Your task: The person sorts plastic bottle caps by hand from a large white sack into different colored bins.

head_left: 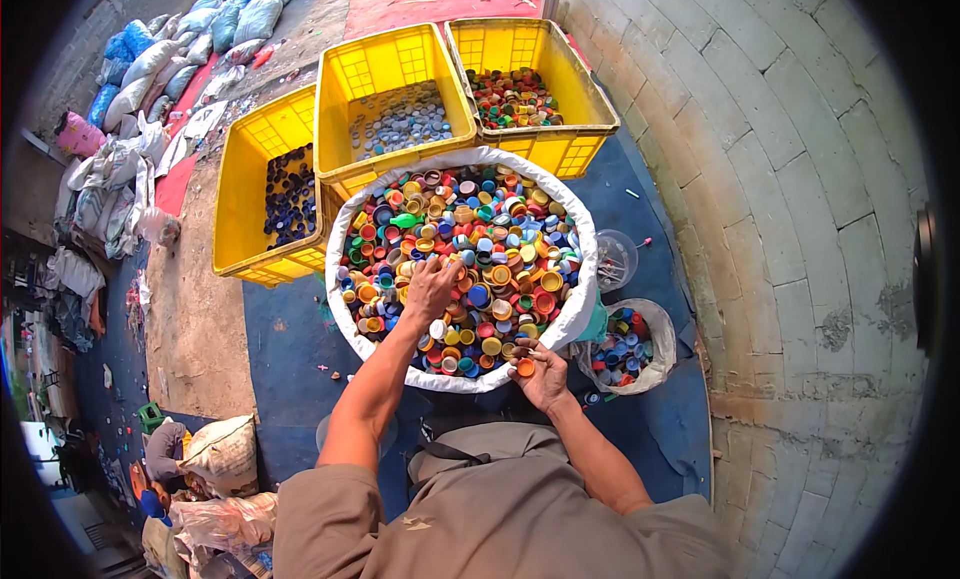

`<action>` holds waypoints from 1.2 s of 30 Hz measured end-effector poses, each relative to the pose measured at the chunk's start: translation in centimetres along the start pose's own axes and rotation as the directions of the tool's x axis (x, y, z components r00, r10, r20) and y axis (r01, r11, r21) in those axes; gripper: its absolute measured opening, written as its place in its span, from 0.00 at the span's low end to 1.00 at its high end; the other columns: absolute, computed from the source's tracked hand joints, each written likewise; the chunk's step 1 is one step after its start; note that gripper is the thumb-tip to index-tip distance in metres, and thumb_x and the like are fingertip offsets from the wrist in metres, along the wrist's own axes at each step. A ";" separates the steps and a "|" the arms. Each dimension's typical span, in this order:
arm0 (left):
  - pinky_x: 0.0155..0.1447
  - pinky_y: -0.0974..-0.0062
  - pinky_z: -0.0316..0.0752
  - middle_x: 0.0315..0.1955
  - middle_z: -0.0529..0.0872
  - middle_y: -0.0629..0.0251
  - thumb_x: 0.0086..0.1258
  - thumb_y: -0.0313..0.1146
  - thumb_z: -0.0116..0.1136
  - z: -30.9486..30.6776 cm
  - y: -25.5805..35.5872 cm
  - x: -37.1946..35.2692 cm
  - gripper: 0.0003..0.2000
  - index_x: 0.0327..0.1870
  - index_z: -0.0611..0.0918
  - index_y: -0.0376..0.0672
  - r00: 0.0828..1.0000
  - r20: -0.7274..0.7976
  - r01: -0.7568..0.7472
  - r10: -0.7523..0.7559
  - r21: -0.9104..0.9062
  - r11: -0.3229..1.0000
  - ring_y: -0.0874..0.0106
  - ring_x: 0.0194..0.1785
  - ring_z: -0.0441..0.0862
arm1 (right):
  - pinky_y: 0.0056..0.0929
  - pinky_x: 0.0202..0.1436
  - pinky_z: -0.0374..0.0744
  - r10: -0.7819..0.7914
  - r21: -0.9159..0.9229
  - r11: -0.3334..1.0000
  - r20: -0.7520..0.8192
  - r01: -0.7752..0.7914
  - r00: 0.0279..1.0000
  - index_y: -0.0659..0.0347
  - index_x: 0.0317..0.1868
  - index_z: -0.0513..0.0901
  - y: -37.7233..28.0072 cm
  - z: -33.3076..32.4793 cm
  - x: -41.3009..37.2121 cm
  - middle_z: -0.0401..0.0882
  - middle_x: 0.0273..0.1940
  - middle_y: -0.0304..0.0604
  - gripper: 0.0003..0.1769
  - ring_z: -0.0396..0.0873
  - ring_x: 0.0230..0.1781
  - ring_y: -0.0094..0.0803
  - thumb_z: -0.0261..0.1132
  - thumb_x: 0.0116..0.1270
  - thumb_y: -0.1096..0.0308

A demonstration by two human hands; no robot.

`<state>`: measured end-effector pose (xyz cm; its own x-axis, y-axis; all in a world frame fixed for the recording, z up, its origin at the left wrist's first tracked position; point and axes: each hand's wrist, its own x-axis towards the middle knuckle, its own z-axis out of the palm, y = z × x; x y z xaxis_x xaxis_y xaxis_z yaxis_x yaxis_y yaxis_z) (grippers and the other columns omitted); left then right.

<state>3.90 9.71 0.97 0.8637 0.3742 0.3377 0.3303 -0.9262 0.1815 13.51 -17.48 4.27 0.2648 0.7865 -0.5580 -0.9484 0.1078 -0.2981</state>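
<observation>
A large round sack with a white rolled rim (583,241) stands before me, full of bottle caps (485,244) in many colours. Over the left-middle of the caps is my left hand (432,287), its fingers bent down among them; what they hold, if anything, is too small to name. At the sack's near right rim, my right hand (541,375) is turned up with its fingers curled round an orange cap (525,367).
Behind the sack stand three yellow crates (395,164) with sorted caps inside. A smaller sack of caps (655,364) and a clear tub (617,259) are at the right, near a block wall (800,229). Filled bags (150,64) lie at the far left.
</observation>
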 end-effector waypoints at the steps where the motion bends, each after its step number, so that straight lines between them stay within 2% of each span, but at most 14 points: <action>1: 0.48 0.69 0.67 0.32 0.87 0.70 0.59 0.30 0.59 -0.1 0.0 0.1 0.19 0.54 0.78 0.48 1.000 -0.012 -0.004 0.004 -0.014 1.000 0.70 0.41 0.77 | 0.34 0.44 0.78 0.002 0.002 1.000 0.004 -0.002 1.000 0.62 0.52 0.74 0.0 0.0 0.1 0.79 0.42 0.44 0.20 0.77 0.40 0.33 0.55 0.58 0.68; 7: 0.47 0.68 0.65 0.31 0.86 0.69 0.55 0.32 0.64 -1.4 0.8 -0.4 0.15 0.46 0.81 0.51 0.991 -0.045 0.115 -0.124 -0.175 0.978 0.69 0.43 0.77 | 0.35 0.43 0.78 0.027 -0.073 0.997 0.000 -0.027 1.000 0.61 0.51 0.74 0.0 0.9 0.5 0.78 0.42 0.42 0.19 0.77 0.40 0.32 0.57 0.59 0.68; 8: 0.48 0.67 0.65 0.30 0.86 0.70 0.51 0.34 0.69 -0.6 0.7 -0.9 0.13 0.39 0.83 0.50 0.979 -0.078 0.165 -0.188 -0.237 0.957 0.69 0.42 0.77 | 0.34 0.43 0.79 0.036 -0.082 0.996 0.002 -0.036 0.999 0.61 0.51 0.74 0.1 1.0 0.7 0.78 0.41 0.42 0.19 0.77 0.39 0.32 0.57 0.59 0.67; 11: 0.49 0.68 0.65 0.27 0.86 0.72 0.49 0.35 0.73 -2.2 2.7 -2.1 0.15 0.39 0.84 0.48 0.942 -0.077 0.268 -0.326 -0.410 0.872 0.69 0.39 0.78 | 0.33 0.40 0.80 0.054 -0.110 0.993 -0.002 -0.054 0.999 0.60 0.50 0.74 0.5 1.3 1.4 0.77 0.40 0.40 0.17 0.77 0.38 0.30 0.58 0.60 0.66; 13: 0.45 0.73 0.75 0.34 0.88 0.64 0.51 0.31 0.74 -3.6 4.5 -3.5 0.14 0.39 0.85 0.42 0.852 0.106 0.424 -0.513 -0.714 0.558 0.72 0.38 0.83 | 0.32 0.39 0.80 0.048 -0.122 0.991 -0.026 -0.051 0.998 0.59 0.50 0.74 0.6 1.8 2.0 0.77 0.38 0.39 0.16 0.78 0.36 0.29 0.58 0.62 0.66; 15: 0.46 0.76 0.77 0.37 0.86 0.63 0.54 0.32 0.74 -4.8 6.3 -5.4 0.17 0.44 0.83 0.39 0.735 0.202 0.477 -0.647 -0.833 0.281 0.74 0.41 0.84 | 0.25 0.32 0.77 -0.052 -0.341 0.939 -0.053 0.031 0.997 0.59 0.45 0.75 0.6 3.0 3.3 0.76 0.33 0.36 0.12 0.76 0.30 0.23 0.63 0.63 0.67; 17: 0.50 0.74 0.78 0.41 0.85 0.63 0.59 0.31 0.71 -5.0 7.3 -7.7 0.18 0.48 0.81 0.36 0.595 0.406 0.328 -0.694 -0.911 -0.252 0.72 0.43 0.83 | 0.20 0.25 0.73 -0.122 -0.580 0.811 -0.044 0.074 0.992 0.60 0.40 0.77 0.3 4.7 4.9 0.75 0.28 0.34 0.09 0.73 0.24 0.18 0.67 0.61 0.69; 18: 0.53 0.71 0.79 0.43 0.83 0.59 0.63 0.28 0.65 -5.4 7.5 -9.1 0.16 0.51 0.78 0.36 0.521 0.510 0.271 -0.685 -0.859 -0.434 0.69 0.46 0.83 | 0.17 0.22 0.69 -0.179 -0.650 0.745 0.019 0.148 0.984 0.61 0.36 0.78 0.2 5.6 5.8 0.74 0.23 0.32 0.09 0.70 0.21 0.15 0.70 0.59 0.69; 21: 0.55 0.62 0.78 0.38 0.81 0.58 0.67 0.34 0.58 -4.7 7.5 -14.1 0.11 0.44 0.76 0.38 0.514 0.596 -0.083 -0.616 -0.681 -0.728 0.63 0.45 0.82 | 0.24 0.30 0.77 -0.363 -0.929 0.164 0.255 0.330 0.896 0.65 0.43 0.80 0.5 6.8 10.0 0.80 0.28 0.38 0.15 0.78 0.27 0.24 0.70 0.59 0.66; 22: 0.52 0.63 0.78 0.33 0.80 0.61 0.67 0.38 0.57 -6.3 8.2 -13.9 0.10 0.38 0.76 0.41 0.392 0.667 -0.157 -0.634 -0.631 -0.760 0.64 0.40 0.80 | 0.27 0.37 0.78 -0.363 -0.934 0.007 0.331 0.358 0.871 0.65 0.45 0.80 0.3 8.3 10.5 0.82 0.33 0.42 0.17 0.80 0.32 0.30 0.71 0.57 0.65; 23: 0.50 0.64 0.77 0.31 0.80 0.62 0.67 0.38 0.57 -6.2 8.0 -14.7 0.09 0.36 0.76 0.41 0.385 0.689 -0.190 -0.614 -0.592 -0.783 0.65 0.39 0.80 | 0.31 0.43 0.80 -0.352 -0.913 -0.151 0.408 0.379 0.843 0.65 0.47 0.80 0.1 9.9 11.1 0.84 0.37 0.46 0.20 0.83 0.37 0.36 0.71 0.56 0.65; 25: 0.47 0.66 0.77 0.28 0.79 0.65 0.68 0.38 0.57 -6.6 8.0 -16.6 0.09 0.33 0.77 0.43 0.370 0.735 -0.256 -0.569 -0.508 -0.822 0.67 0.36 0.78 | 0.37 0.56 0.77 -0.219 -0.846 -0.243 0.524 0.474 0.823 0.65 0.52 0.78 0.1 10.1 14.3 0.81 0.49 0.54 0.24 0.79 0.52 0.47 0.70 0.54 0.67; 29: 0.40 0.69 0.75 0.22 0.76 0.70 0.69 0.38 0.56 -7.3 8.7 -18.0 0.09 0.29 0.77 0.46 0.272 0.765 -0.261 -0.584 -0.526 -0.810 0.70 0.32 0.76 | 0.40 0.58 0.76 -0.082 -0.777 -0.420 0.548 0.470 0.833 0.63 0.62 0.72 0.6 10.7 18.2 0.79 0.54 0.56 0.33 0.77 0.55 0.50 0.69 0.54 0.69; 36: 0.31 0.76 0.71 0.16 0.71 0.76 0.68 0.35 0.60 -7.5 10.0 -18.5 0.07 0.30 0.76 0.49 0.218 0.754 -0.165 -0.620 -0.597 -0.785 0.79 0.22 0.71 | 0.43 0.54 0.78 -0.016 -0.780 -0.498 0.446 0.379 0.895 0.60 0.61 0.72 0.9 11.6 19.2 0.81 0.51 0.55 0.31 0.79 0.53 0.51 0.67 0.55 0.68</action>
<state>-11.64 -6.15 3.43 0.2706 0.6216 -0.7351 -0.6295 0.6920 0.3534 15.72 4.75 2.32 0.1745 0.9733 -0.1492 0.7090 -0.2294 -0.6668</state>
